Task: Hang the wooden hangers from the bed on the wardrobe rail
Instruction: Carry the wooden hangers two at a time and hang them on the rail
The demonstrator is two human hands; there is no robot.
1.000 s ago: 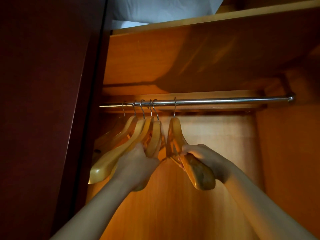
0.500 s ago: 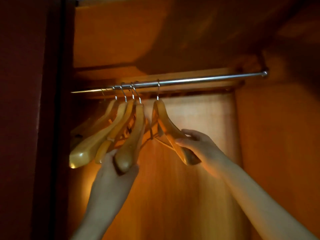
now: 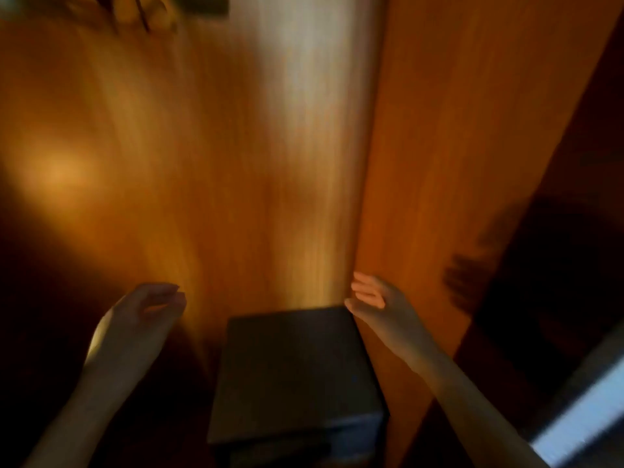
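The view is blurred and looks down into the wardrobe. Only the lower ends of the wooden hangers [image 3: 135, 10] show at the top left edge; the rail is out of frame. My left hand [image 3: 145, 309] hangs in the lower left with loosely curled fingers and holds nothing. Lower right of centre, my right hand [image 3: 374, 298] is relaxed and empty, close to the wardrobe's right side panel [image 3: 456, 146]. Both hands are well below the hangers.
A dark box [image 3: 293, 373] stands on the wardrobe floor between my forearms. The orange back wall [image 3: 202, 146] fills the middle. A dark door edge and a pale strip [image 3: 587, 410] lie at the lower right.
Both hands let go of the hangers and dropped down. My head tilted down, so the rail left the view and the wardrobe floor with the box came in.
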